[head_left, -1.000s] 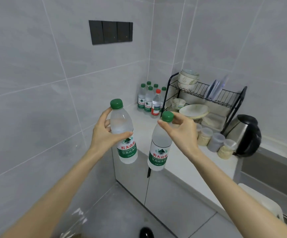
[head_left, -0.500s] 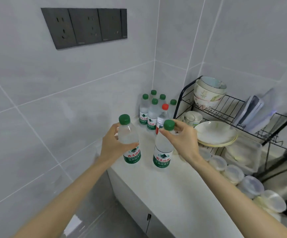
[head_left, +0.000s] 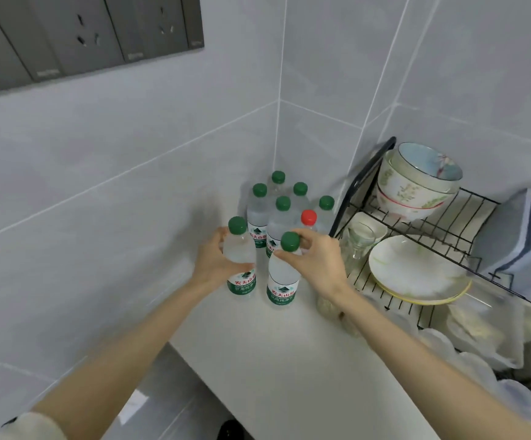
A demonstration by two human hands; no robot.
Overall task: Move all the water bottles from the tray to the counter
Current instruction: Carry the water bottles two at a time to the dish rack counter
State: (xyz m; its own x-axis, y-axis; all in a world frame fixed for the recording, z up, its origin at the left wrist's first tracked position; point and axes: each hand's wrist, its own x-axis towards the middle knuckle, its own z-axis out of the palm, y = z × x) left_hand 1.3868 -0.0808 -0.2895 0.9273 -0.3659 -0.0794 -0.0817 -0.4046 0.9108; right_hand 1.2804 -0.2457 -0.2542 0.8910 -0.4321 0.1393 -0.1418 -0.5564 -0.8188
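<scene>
Two water bottles are sitting in your grasp at the wall end of the tabletop (head_left: 289, 360). Your left hand (head_left: 215, 265) is wrapping the left bottle (head_left: 242, 284) at the shoulder, fingers curled round the clear wall above the label. Your right hand (head_left: 321, 265) is pinching the right bottle (head_left: 282, 276) at the neck, just under its green cap. Both bases are meeting the tabletop or hanging just off it; I cannot tell which. Six more bottles (head_left: 259, 214) are standing in the wall corner just behind, one red-capped, beside the dish rack (head_left: 448, 223). No tray is showing. In my judgement the bottles are full and so fairly heavy, with thin walls giving under a squeeze and smooth plastic slipping easily. The neck pinch is leaving the body free to swing, so I am advising a hold round the shoulder.
</scene>
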